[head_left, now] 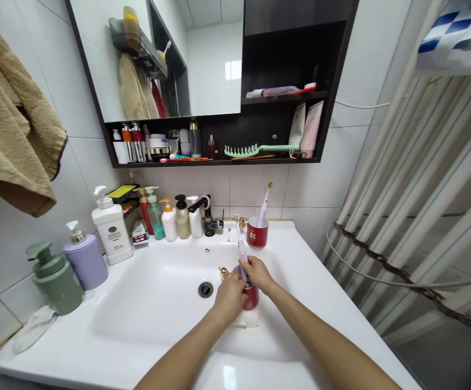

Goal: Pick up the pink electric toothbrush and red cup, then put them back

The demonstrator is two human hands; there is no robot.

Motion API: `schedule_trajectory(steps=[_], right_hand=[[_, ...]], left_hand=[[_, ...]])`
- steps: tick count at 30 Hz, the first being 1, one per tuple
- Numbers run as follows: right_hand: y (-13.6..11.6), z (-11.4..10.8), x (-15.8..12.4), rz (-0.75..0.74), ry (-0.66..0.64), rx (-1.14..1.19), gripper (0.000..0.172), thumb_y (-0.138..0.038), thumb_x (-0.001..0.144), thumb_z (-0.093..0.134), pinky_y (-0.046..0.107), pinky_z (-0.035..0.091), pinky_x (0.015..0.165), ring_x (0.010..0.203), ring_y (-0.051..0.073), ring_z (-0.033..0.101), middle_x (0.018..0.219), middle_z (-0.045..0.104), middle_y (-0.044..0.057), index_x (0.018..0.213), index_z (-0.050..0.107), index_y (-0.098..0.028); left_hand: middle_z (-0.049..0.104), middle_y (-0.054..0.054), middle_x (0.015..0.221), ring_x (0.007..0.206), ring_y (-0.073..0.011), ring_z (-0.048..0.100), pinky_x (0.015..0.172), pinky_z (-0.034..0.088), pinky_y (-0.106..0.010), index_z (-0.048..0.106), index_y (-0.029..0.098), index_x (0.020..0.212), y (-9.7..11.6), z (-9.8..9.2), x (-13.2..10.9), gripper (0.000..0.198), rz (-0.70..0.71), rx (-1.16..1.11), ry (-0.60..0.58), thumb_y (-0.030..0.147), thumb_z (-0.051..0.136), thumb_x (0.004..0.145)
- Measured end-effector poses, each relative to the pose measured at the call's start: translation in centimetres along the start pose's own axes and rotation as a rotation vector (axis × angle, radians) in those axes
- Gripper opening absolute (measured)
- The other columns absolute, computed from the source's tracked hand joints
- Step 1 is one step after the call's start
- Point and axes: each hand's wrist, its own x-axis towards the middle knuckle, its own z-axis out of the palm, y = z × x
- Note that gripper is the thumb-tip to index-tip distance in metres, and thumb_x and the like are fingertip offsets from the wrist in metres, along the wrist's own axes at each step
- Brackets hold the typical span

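Observation:
Over the right part of the white sink [150, 303], my left hand [230, 298] is closed around the side of a red cup [252, 299] with a gold ornament-like handle [223, 272]. My right hand [257, 272] grips a pale electric toothbrush [242, 250], its lower end inside the cup's mouth and its head pointing up. Fingers hide part of the cup's rim and the brush's base. Behind them, a second red cup [257, 236] stands on the sink's back ledge, holding another pale electric toothbrush [263, 208] upright.
A black faucet [208, 219] rises behind the drain [205, 290]. Several pump bottles line the back and left, including a purple one [86, 262] and a green one [54, 281]. Above hangs a dark mirror cabinet [284, 70] with a green hairbrush [260, 150]. White pipes [406, 189] stand at right.

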Motion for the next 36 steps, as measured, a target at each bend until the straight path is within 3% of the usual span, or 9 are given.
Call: schedule_trajectory(steps=[5,9,14,19,23,30,33,36], right_hand=[[0.2,-0.7,-0.6,0.02,-0.015,-0.026,0.025,-0.037,0.061,0.044,0.02,0.027,0.041,0.041,0.008,0.036,0.042,0.041,-0.004,0.049,0.047,-0.015],[-0.6,-3.6,-0.8,0.029,0.005,-0.003,0.027,-0.04,0.062,0.043,0.02,0.029,0.041,0.04,0.007,0.037,0.044,0.043,-0.004,0.057,0.049,-0.014],[-2.3,-9.5,0.9,0.016,0.089,0.001,0.031,-0.044,0.061,0.042,0.019,0.028,0.04,0.039,0.007,0.036,0.043,0.042,-0.005,0.059,0.048,-0.014],[-1.9,-13.5,4.5,0.033,0.175,-0.061,0.031,-0.043,0.065,0.042,0.019,0.026,0.038,0.037,0.005,0.034,0.04,0.038,-0.007,0.056,0.046,-0.013],[-0.4,-14.8,7.2,0.063,0.186,-0.132,0.026,-0.034,0.073,0.039,0.018,0.034,0.042,0.042,0.004,0.041,0.051,0.045,-0.005,0.064,0.049,-0.011],[1.7,-16.2,10.4,0.099,0.157,-0.209,0.025,-0.03,0.075,0.038,0.027,0.043,0.059,0.068,0.01,0.052,0.081,0.053,0.001,0.086,0.049,-0.011],[2.3,-16.3,11.2,0.118,0.158,-0.23,0.025,-0.029,0.075,0.039,0.029,0.043,0.062,0.073,0.012,0.051,0.086,0.052,0.002,0.089,0.048,-0.011],[2.7,-16.0,11.9,0.138,0.169,-0.242,0.025,-0.029,0.075,0.039,0.03,0.043,0.064,0.075,0.013,0.051,0.089,0.052,0.003,0.091,0.048,-0.012]], left_hand=[[0.05,-0.005,0.074,0.079,-0.0196,0.044,0.069,0.034,-0.031,0.05,0.017,0.062,0.5,0.1,0.3,0.012,0.036,0.023,-0.03,0.008,0.044,0.056],[0.05,-0.005,0.075,0.08,-0.0195,0.043,0.07,0.033,-0.031,0.049,0.017,0.063,2.8,-0.4,1.3,0.01,0.164,-0.003,-0.026,0.009,0.046,0.057],[0.049,-0.005,0.076,0.081,-0.0199,0.042,0.073,0.032,-0.032,0.046,0.018,0.059,7.2,-0.6,5.2,0.009,0.326,-0.114,-0.004,0.009,0.048,0.057],[0.047,-0.003,0.069,0.083,-0.0208,0.041,0.077,0.03,-0.033,0.04,0.019,0.049,9.8,0.9,10.3,0.017,0.315,-0.301,0.032,0.003,0.046,0.053],[0.045,-0.002,0.063,0.085,-0.021,0.04,0.082,0.027,-0.033,0.037,0.019,0.044,10.0,2.5,13.4,0.023,0.27,-0.448,0.041,-0.001,0.045,0.049],[0.049,-0.002,0.07,0.089,-0.0214,0.038,0.084,0.025,-0.036,0.041,0.019,0.047,9.6,4.5,16.8,0.02,0.233,-0.471,0.001,0.0,0.046,0.05],[0.05,-0.005,0.084,0.093,-0.0213,0.037,0.085,0.024,-0.035,0.048,0.019,0.058,9.2,4.9,17.3,0.017,0.268,-0.391,0.013,0.002,0.046,0.053],[0.046,-0.007,0.099,0.099,-0.0202,0.034,0.088,0.02,-0.033,0.05,0.018,0.078,8.1,4.1,17.3,0.025,0.34,-0.249,0.136,0.006,0.046,0.057]])
